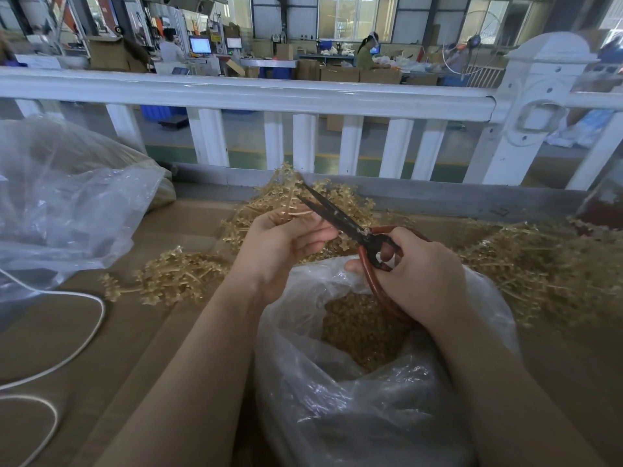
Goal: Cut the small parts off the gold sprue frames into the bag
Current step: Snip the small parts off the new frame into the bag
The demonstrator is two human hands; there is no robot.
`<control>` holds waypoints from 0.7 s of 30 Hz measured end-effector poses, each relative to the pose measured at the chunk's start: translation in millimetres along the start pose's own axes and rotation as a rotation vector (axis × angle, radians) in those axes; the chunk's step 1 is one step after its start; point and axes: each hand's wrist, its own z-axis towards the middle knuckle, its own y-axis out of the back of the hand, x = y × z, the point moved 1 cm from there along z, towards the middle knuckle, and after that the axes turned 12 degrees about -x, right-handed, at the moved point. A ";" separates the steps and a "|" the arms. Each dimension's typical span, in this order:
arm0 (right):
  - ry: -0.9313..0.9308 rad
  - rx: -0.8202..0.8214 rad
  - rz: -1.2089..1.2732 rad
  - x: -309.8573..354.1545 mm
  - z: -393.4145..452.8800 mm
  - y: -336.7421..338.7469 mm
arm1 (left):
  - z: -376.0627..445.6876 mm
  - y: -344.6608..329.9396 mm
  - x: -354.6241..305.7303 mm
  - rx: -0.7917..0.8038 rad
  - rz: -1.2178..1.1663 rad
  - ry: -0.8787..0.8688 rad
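My left hand (286,242) grips a gold sprue frame (286,187) by its stem and holds it up over the table. My right hand (414,274) holds black scissors (337,215) with red-brown loop handles, fingers through the loops. The blades are parted, their tips at the frame's upper branches. Below both hands a clear plastic bag (354,382) stands open, with a mass of small gold parts (357,325) inside.
Piles of gold sprue frames lie on the brown table at the left (175,278), behind the hands (340,197) and at the right (539,267). A large clear bag (67,203) sits at the left. A white cord (84,335) loops near it. A white railing (269,92) borders the far edge.
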 end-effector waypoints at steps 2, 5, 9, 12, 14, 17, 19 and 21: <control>-0.007 -0.027 0.028 0.5 -0.7 0.2 | -0.2 -1.7 0.7 -0.006 -0.061 0.035; -0.006 -0.047 0.042 1.0 -1.6 0.3 | -0.1 -3.0 3.0 -0.013 -0.114 0.086; 0.018 -0.016 0.025 -0.3 -1.5 -0.6 | -0.7 -4.3 5.8 -0.027 -0.151 0.131; 0.007 -0.008 0.036 -0.9 -1.3 -1.5 | -1.2 -3.9 5.7 -0.027 -0.149 0.132; -0.006 0.003 0.034 -1.8 -1.1 -2.3 | -0.7 -3.4 6.2 -0.034 -0.147 0.127; -0.003 0.011 0.022 -1.9 -0.9 -3.2 | -2.7 -4.3 6.2 0.009 -0.093 0.079; 0.000 0.014 0.007 -1.5 -0.9 -3.1 | -3.8 -5.3 6.4 0.023 -0.052 0.054; 0.003 0.015 -0.005 -1.6 -0.9 -2.9 | -3.8 -4.7 7.0 0.025 -0.032 0.050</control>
